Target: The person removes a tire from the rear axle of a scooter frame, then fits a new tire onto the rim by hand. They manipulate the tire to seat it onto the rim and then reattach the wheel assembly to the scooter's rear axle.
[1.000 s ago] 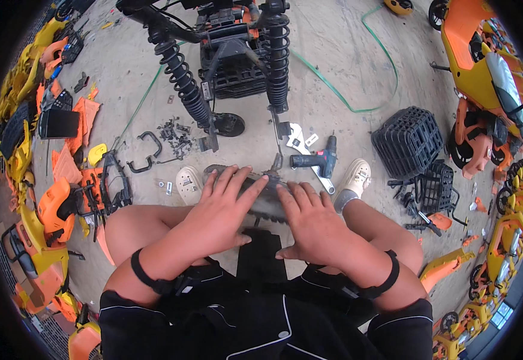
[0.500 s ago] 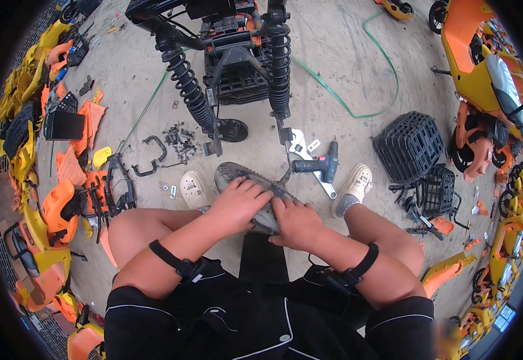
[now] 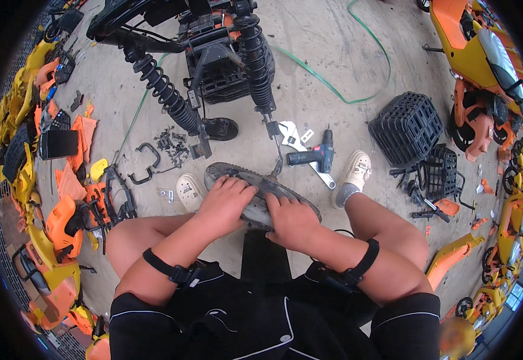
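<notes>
**While both hands bear on the tyre, the grip needs to stay even**

As the person sits on the concrete floor (image 3: 333,66) with knees apart, a small grey wheel with its tyre (image 3: 255,189) lies tilted between the feet, just below the rear end of an upturned scooter frame (image 3: 213,54). The left hand (image 3: 225,201) lies palm-down on the tyre's upper left part, fingers spread over the tread and curling toward the far edge. The right hand (image 3: 291,219) presses on the lower right part, fingers together, thumb hidden. Neither hand pinches; both press flat. Whether the fingertips hook under the bead cannot be told.

Findings on doing the step well, as a judgement:
- Pressure ought to be shared across both palms, so the wheel does not tip or skid on the floor.
- Fingers are best kept clear of the gap between tyre and rim.
- The shoes (image 3: 189,191) on either side may serve as stops; keeping them close would steady the work.

Noted nearby: a cordless drill (image 3: 312,157) and an adjustable wrench (image 3: 290,133) just beyond the wheel, loose bolts (image 3: 171,144) to the left, black plastic baskets (image 3: 408,127) to the right, orange and yellow body panels (image 3: 63,198) along both sides.
</notes>
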Motion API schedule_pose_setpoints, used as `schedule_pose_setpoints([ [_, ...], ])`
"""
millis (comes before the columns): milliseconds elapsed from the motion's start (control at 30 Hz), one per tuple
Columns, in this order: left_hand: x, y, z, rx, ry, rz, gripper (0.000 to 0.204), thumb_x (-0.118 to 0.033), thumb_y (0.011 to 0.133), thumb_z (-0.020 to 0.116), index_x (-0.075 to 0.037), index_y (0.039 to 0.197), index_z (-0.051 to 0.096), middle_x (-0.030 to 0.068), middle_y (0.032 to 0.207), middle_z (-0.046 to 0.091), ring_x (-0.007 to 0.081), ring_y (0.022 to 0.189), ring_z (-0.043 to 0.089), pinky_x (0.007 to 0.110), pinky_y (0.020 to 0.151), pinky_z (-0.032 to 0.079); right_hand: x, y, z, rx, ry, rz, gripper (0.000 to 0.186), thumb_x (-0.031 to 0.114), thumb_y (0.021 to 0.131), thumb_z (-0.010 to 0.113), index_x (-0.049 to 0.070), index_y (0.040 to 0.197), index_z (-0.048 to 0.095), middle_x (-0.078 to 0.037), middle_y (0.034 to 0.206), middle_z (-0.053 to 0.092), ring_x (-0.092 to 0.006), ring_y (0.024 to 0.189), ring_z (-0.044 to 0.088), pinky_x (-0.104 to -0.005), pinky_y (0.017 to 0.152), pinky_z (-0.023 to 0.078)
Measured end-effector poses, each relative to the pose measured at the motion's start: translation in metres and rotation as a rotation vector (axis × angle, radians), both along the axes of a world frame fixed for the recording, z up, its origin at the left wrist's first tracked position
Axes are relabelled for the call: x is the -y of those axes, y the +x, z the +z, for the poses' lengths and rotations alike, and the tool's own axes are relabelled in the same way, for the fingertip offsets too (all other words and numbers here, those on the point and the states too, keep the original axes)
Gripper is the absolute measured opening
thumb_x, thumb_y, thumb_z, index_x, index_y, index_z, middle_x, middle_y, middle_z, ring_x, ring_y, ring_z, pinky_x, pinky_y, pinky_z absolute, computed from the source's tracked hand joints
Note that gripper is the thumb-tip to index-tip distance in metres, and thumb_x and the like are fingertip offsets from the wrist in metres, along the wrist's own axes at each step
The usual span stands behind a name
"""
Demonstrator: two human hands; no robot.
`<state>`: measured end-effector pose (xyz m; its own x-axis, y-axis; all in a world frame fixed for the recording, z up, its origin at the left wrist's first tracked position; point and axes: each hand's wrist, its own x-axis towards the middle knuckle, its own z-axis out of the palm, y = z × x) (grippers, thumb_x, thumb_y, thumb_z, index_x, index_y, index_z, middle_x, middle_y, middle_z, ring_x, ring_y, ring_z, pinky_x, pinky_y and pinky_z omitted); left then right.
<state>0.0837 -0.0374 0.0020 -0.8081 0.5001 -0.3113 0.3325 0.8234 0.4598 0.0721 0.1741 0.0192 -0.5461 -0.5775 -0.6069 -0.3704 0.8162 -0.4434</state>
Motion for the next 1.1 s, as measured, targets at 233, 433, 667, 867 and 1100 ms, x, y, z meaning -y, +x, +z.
schedule_pose_setpoints([
  [233,-0.001,0.006,0.008,0.063,0.005,0.054,0.084,-0.011,0.063,0.084,-0.009,0.141,0.051,0.0162,0.141,0.049,0.0384,0.140,0.040,0.054,0.121,0.027,0.000,0.005,-0.006,0.015,-0.030,-0.008,0.084,0.035,0.077,0.082,0.001,0.141,0.041,-0.022,0.121,0.064,-0.0386,0.113,0.064,-0.0469,0.095,0.052],
  [433,-0.013,0.016,0.010,0.069,0.005,-0.060,0.092,-0.010,0.063,0.082,-0.010,0.147,0.045,0.0168,0.145,0.046,0.0405,0.142,0.037,0.058,0.120,0.025,-0.002,0.007,-0.009,0.071,-0.057,0.032,0.077,0.045,0.082,0.078,0.000,0.137,0.047,-0.023,0.120,0.065,-0.0394,0.111,0.064,-0.0478,0.095,0.052],
  [667,-0.021,0.024,0.013,0.048,-0.061,-0.149,0.080,-0.004,0.066,0.072,-0.009,0.143,0.050,0.0143,0.138,0.052,0.0348,0.136,0.044,0.060,0.116,0.028,-0.014,-0.041,-0.004,0.148,-0.162,-0.144,0.054,0.048,0.089,0.068,0.002,0.118,0.066,-0.021,0.112,0.070,-0.0387,0.107,0.066,-0.0473,0.090,0.053],
  [867,-0.021,0.014,0.013,-0.069,0.024,-0.074,0.076,0.000,0.067,0.070,-0.010,0.140,0.052,0.0123,0.134,0.055,0.0331,0.135,0.045,0.059,0.115,0.030,-0.014,-0.058,-0.018,0.028,-0.119,-0.329,0.038,0.036,0.091,0.065,0.002,0.107,0.067,-0.022,0.105,0.071,-0.0399,0.102,0.068,-0.0489,0.088,0.054],
  [1100,-0.023,0.005,0.013,-0.078,-0.001,0.005,0.072,-0.001,0.071,0.068,-0.007,0.140,0.051,0.0151,0.135,0.053,0.0352,0.134,0.045,0.059,0.117,0.029,-0.015,-0.055,-0.034,-0.030,-0.131,-0.456,0.036,0.034,0.092,0.063,0.002,0.105,0.070,-0.023,0.102,0.072,-0.0410,0.097,0.069,-0.0493,0.086,0.055],
])
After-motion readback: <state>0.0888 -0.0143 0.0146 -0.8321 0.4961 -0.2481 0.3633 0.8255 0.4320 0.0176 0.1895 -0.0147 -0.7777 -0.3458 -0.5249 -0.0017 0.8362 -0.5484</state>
